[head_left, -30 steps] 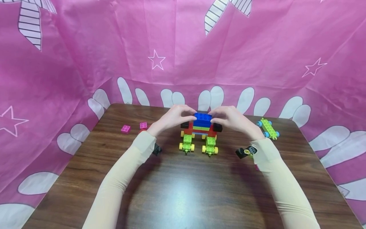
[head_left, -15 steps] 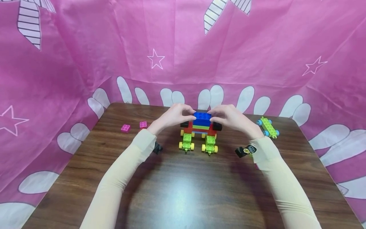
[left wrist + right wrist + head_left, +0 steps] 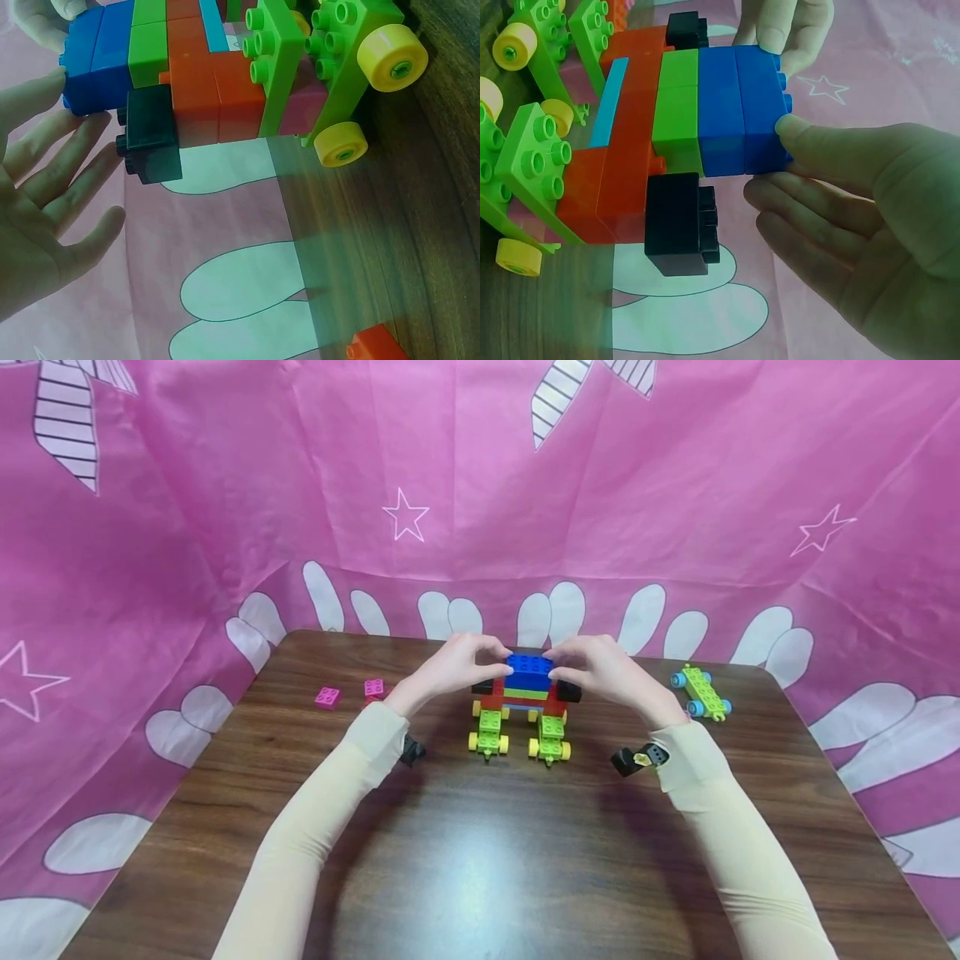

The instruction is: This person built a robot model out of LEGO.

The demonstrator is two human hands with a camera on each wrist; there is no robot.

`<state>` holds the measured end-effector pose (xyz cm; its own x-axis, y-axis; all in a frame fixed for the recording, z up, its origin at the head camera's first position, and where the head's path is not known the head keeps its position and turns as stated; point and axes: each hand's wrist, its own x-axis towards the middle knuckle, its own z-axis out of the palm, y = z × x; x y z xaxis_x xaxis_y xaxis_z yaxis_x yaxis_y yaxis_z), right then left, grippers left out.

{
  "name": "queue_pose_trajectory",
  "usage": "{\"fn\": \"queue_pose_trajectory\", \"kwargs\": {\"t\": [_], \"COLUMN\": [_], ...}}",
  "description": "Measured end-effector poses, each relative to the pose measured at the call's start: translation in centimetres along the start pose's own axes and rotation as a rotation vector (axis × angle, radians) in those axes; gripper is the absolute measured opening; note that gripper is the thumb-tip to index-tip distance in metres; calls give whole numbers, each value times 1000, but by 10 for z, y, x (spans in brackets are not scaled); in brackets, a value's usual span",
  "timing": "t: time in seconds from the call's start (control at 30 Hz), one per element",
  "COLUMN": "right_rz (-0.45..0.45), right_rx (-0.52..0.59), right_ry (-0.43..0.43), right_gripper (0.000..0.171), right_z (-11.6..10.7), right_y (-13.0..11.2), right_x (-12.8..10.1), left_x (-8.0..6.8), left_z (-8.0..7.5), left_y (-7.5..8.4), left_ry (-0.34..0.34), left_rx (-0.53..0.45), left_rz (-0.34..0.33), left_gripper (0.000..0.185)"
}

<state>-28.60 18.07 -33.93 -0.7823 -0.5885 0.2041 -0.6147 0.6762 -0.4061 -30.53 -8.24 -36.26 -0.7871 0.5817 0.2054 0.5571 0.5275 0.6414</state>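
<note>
Pink cloth with white petals and stars is hung around the wooden table (image 3: 480, 860). Almost nothing is changed since a second ago: the brick vehicle (image 3: 525, 706) is kept at the far middle of the table, on its yellow wheels. The blue top brick (image 3: 530, 667) is still pinched from both sides, by the left hand (image 3: 453, 667) and the right hand (image 3: 600, 670), so the pressing seems unfinished. Two pink bricks (image 3: 327, 696) lie well apart.

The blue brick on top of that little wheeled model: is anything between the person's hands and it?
Nothing visible. The left hand and the right hand already touch the blue brick from either side, thumbs against its ends. The black bricks jut out lower down, below the fingers, not between them and the brick.
</note>
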Motion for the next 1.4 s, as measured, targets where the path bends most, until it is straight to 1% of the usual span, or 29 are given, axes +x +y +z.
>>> {"fn": "queue_pose_trajectory", "kwargs": {"t": [0.17,0.4,0.7,0.87,1.0,1.17,1.4], "right_rz": [22,9,-20,-6,-2,-2,-13], "right_rx": [0,6,-13,8,4,-8,4], "right_ry": [0,10,17,17,14,12,21], "right_gripper": [32,32,30,30,31,30,30], "right_z": [0,2,4,3,2,2,3], "right_y": [0,1,1,2,2,2,1], "right_x": [-1,1,1,0,-1,-1,-1], "left_x": [0,-1,-1,0,0,-1,-2], "left_z": [0,-1,0,1,2,3,3], "left_y": [1,2,0,1,2,5,6], "left_ry": [-2,-7,-4,-11,-12,-13,-9], "left_rx": [-6,-2,-3,-8,-5,9,11], "left_rz": [8,9,22,26,27,18,5], "left_gripper": [32,31,28,27,25,26,26]}}
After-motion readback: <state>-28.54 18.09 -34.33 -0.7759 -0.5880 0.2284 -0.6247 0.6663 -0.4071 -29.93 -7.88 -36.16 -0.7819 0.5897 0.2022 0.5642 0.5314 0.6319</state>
